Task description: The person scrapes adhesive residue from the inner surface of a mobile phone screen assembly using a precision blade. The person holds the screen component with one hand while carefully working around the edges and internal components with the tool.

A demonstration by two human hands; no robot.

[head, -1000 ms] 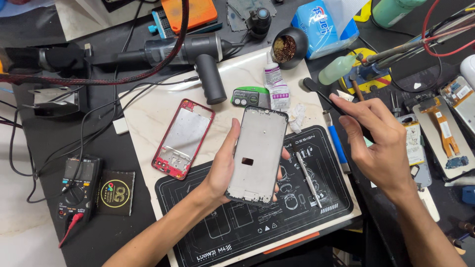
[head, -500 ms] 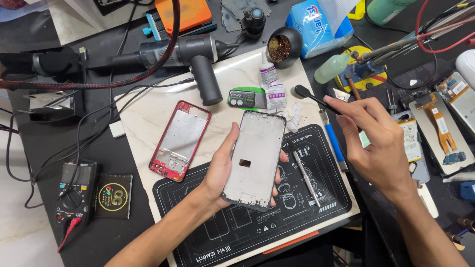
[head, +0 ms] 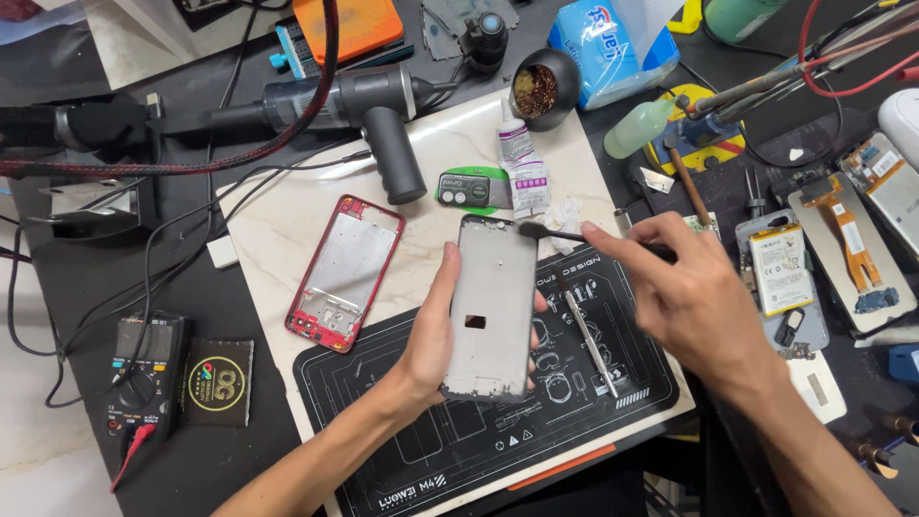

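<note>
My left hand (head: 431, 335) has its grip closed round a grey phone frame (head: 493, 306), upright over the black work mat (head: 431, 450). My right hand (head: 684, 297) pinches a small brush (head: 560, 233), bristles at the frame's top corner. White glue tube (head: 517, 158) lies behind; blue tissue pack (head: 608, 48) sits at the table's far edge.

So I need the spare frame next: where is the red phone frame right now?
In the head view, the red phone frame lies flat on the pale marble slab, left of the left hand and below the grey handheld blower.

Blue tissue pack (head: 605, 48) at the counter's far edge; white labelled glue tube (head: 518, 161) beside it; black square card with gold circle (head: 216, 382) beside multimeter's dark screen (head: 144, 340).
</note>
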